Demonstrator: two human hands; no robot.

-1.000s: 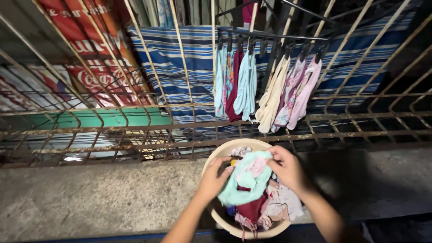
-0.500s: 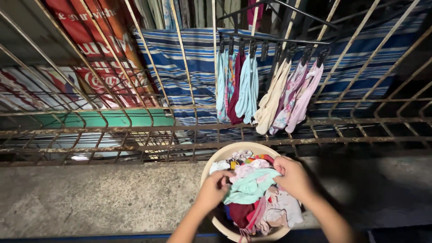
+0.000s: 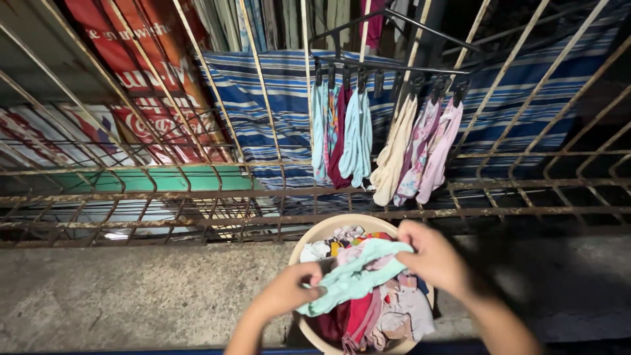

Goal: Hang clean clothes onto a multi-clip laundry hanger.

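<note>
A red banner [image 3: 141,85] with white lettering hangs behind the rusty grille [image 3: 197,197] at upper left (partly creased).

The garment [image 3: 358,276] is showing mint green. The basin [image 3: 342,225] is showing beige. The tarp [image 3: 282,105] is showing blue and white stripes. The grille [image 3: 197,197] is showing rust brown. The banner [image 3: 141,98] is showing red.

Left hand [image 3: 284,294] and right hand [image 3: 434,258] each grip an end of a mint-green garment [image 3: 353,276], stretched above a beige basin [image 3: 318,234] of mixed laundry. Hanging clothes [image 3: 384,141] on clip rack behind rusty grille [image 3: 197,197].
</note>
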